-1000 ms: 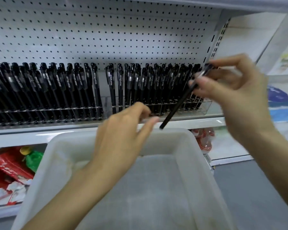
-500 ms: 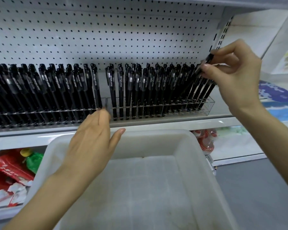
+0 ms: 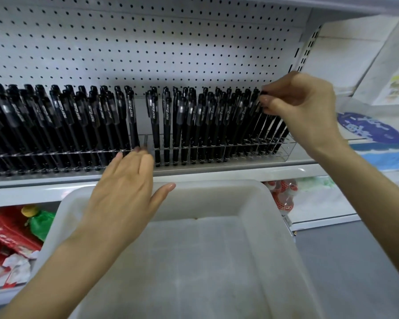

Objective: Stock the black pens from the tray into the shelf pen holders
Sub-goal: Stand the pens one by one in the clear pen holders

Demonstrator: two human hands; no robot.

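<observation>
The tray (image 3: 274,217) shows no pens, so I judge this pen (image 3: 262,94) to be the last. My right hand (image 3: 302,111) pinches its cap between thumb and fingertips at the right end of the holders (image 3: 286,146), with the barrel slanting down among the stocked pens (image 3: 194,125). My left hand (image 3: 124,194) is flat, fingers straight and together, the tips touching the holders' front. The pen is slim, black and glossy.

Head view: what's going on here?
A person is stocking black capped pens into clear acrylic holders on a white pegboard shelf. The right hand pinches the top of one pen at the row's right end; the left hand, fingers straight, touches the holders' front rail. The white plastic tray below shows no pens.
</observation>
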